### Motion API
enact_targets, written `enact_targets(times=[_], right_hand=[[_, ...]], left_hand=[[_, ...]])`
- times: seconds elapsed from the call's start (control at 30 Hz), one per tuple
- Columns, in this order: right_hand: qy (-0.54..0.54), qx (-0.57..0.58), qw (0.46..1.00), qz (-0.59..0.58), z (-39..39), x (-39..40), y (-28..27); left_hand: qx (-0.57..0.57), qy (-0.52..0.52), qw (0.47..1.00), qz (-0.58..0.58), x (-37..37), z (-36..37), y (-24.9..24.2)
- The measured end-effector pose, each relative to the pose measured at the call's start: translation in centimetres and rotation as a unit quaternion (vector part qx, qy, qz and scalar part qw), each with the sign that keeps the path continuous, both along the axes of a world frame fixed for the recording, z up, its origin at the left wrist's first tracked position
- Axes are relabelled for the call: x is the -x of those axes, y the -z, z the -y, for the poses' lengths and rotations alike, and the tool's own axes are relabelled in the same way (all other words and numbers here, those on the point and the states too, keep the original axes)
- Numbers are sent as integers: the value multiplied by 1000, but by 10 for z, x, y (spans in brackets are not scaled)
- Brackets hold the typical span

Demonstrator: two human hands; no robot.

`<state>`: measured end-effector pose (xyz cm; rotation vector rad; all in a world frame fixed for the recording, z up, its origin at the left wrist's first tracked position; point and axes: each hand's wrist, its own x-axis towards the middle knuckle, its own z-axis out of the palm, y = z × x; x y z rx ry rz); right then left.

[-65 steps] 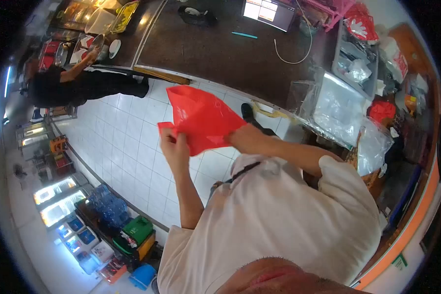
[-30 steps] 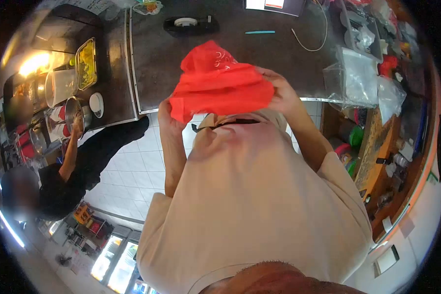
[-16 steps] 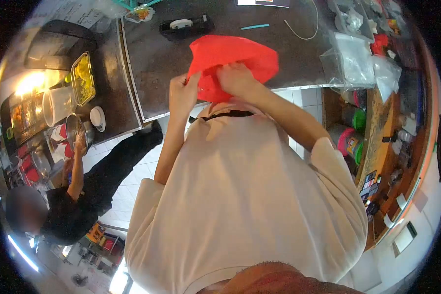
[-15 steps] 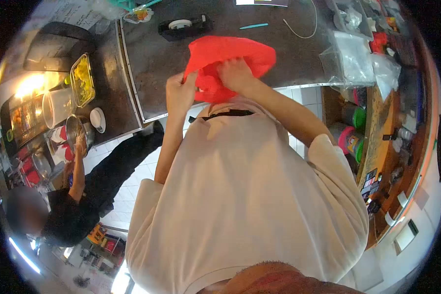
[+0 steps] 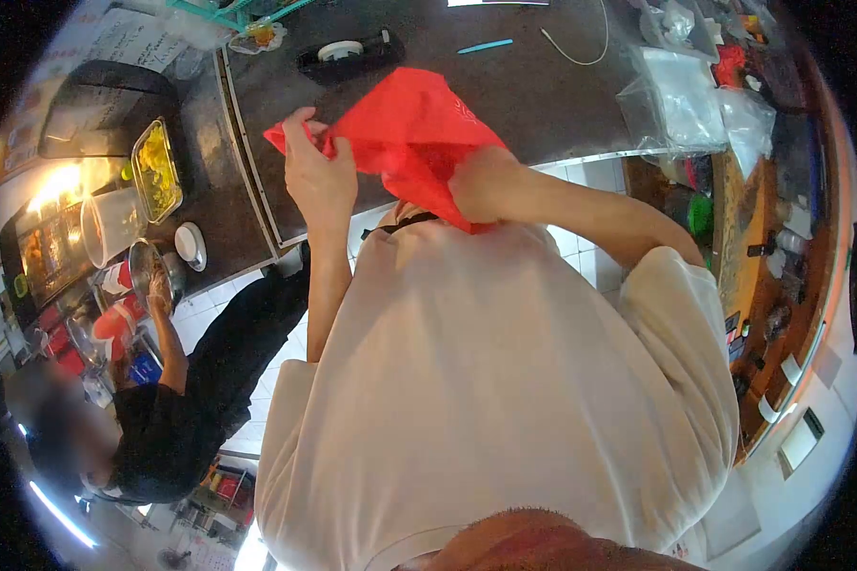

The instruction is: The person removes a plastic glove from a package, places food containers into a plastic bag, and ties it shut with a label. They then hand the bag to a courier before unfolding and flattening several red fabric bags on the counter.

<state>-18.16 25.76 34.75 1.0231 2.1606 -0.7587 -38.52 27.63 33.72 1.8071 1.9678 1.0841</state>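
A red cloth-like bag (image 5: pixel 400 124) with a small pale print is stretched between my hands, above the front edge of the dark counter. My left hand (image 5: pixel 321 171) pinches its left corner, fingers bent round the material. The red material partly covers my right hand (image 5: pixel 486 186), which is at its right side near my waist; those fingers are hidden in the folds. Beyond the bag on the counter lie a black tape dispenser (image 5: pixel 349 54) and a light blue pen-like stick (image 5: pixel 485 46).
The dark counter (image 5: pixel 543 114) holds a white cable (image 5: pixel 581 59) and clear plastic bags (image 5: pixel 681 100) at right. At left, a co-worker in black (image 5: pixel 167 428) handles a metal bowl near a tray of yellow-green food (image 5: pixel 158 171). Shelves (image 5: pixel 733 209) stand at right.
The red bag has gone from bunched and rounded to stretched flat and pointed. My left hand has moved left with its corner; my right hand has moved down and slightly right.
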Motion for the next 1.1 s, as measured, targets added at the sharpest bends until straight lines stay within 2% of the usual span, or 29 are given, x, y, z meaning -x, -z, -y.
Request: enact_targets(times=[0.03, 0.1, 0.13, 0.2, 0.3, 0.33, 0.4, 0.43, 0.5, 0.6, 0.73, 0.8, 0.97, 1.0, 1.07, 1.1], right_hand=[[-25, -21, 999, 2, 3, -5, -15], [-74, -65, 995, 9, 7, -20, -39], [-62, -173, 982, -37, 7, -29, -33], [-34, -381, 915, -123, 2, -50, -9], [143, -525, 804, -240, -23, -81, 26], [244, -466, 797, -296, -24, -88, 42], [428, -328, 745, -393, -25, -94, 68], [521, -208, 692, -454, -22, -93, 67], [660, 45, 527, -534, -16, -91, 62], [667, 64, 486, -561, -8, -88, 78], [689, 66, 458, -557, -5, -79, 63], [704, 68, 448, -547, -6, -79, 50], [674, 46, 493, -548, -6, -105, 44], [663, 34, 506, -551, -6, -110, 43], [577, -205, 632, -476, -2, -110, 53], [516, -318, 672, -425, 3, -113, 62]], left_hand=[[-18, 9, 1000, -6, 4, -4, 1], [-27, 25, 995, -93, 18, -17, 7], [-32, 32, 990, -135, 24, -22, 9], [-31, 27, 994, -100, 28, -28, 7], [33, 14, 996, -81, 28, -33, 3], [65, 7, 995, -80, 29, -33, 2], [72, -3, 992, -103, 25, -32, -1], [77, -8, 990, -115, 24, -30, -2], [72, -15, 991, -110, 23, -30, -2], [107, -22, 988, -110, 16, -31, -11], [162, -11, 983, -86, -1, -28, -31], [149, 30, 988, -23, -11, -23, -44], [175, 94, 977, 76, -33, -25, -60], [184, 103, 973, 92, -41, -27, -65], [185, 113, 968, 125, -59, -27, -68], [180, 115, 967, 141, -69, -28, -67]])
